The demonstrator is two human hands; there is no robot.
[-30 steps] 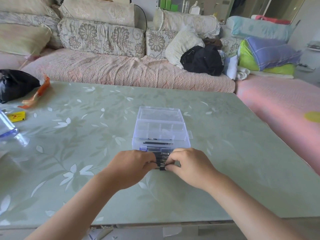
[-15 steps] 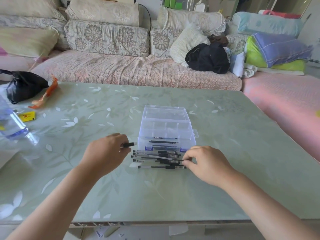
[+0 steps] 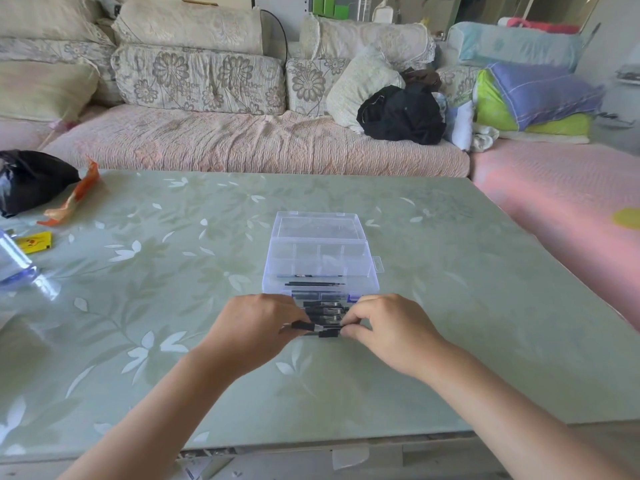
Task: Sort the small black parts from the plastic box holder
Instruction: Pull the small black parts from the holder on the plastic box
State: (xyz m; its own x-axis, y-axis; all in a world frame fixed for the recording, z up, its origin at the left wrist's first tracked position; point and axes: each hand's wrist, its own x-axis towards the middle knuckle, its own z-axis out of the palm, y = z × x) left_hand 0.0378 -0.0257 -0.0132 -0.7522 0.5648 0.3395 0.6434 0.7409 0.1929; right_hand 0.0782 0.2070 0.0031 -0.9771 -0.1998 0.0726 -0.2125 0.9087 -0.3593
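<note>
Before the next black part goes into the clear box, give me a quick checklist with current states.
1. Clear plastic box lid open, compartments reachable: ok.
2. Left hand has a grip on a black part: ok.
3. Right hand fingers on a black piece: ok; firm pinch or not: cannot tell.
4. Remaining pens lie grouped on the table against the box's near wall: ok.
5. Target compartment free: cannot tell; a thin black rod already lies inside.
6. Path from hands to box unobstructed: ok.

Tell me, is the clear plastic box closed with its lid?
No, the clear plastic box is open, its lid folded back flat on the table.
</note>
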